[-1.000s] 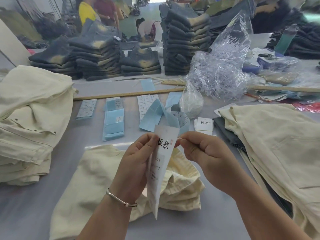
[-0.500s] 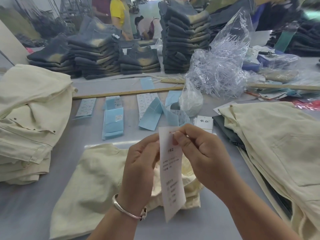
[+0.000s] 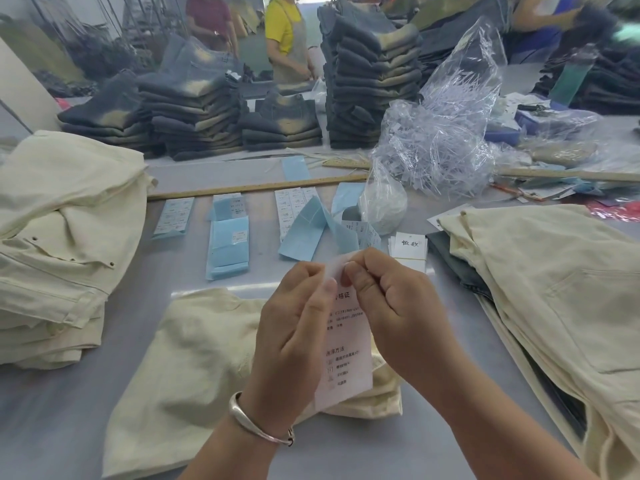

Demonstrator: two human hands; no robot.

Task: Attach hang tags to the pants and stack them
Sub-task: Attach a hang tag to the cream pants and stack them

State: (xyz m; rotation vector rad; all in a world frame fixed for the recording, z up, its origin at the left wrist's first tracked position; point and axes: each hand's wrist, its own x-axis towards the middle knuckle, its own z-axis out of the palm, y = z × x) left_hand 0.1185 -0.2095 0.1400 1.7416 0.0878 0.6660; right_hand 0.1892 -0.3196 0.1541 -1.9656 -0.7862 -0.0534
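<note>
1. The tag (image 3: 348,344) hangs upright over the pants (image 3: 194,368), which lie folded on the table (image 3: 52,420).
2. The left hand (image 3: 294,337) and the right hand (image 3: 391,306) both pinch the tag's top edge, fingers closed on it.
3. The tag looks like thin, light card: it should bend and crease easily, so hold it near the top.
4. The pants look soft and limp; lift them by the folded edges when stacking.

Hang tag (image 3: 348,355) top edge hidden behind hands; small print perhaps care text, unreadable; right pants pile (image 3: 554,306) cropped.
</note>
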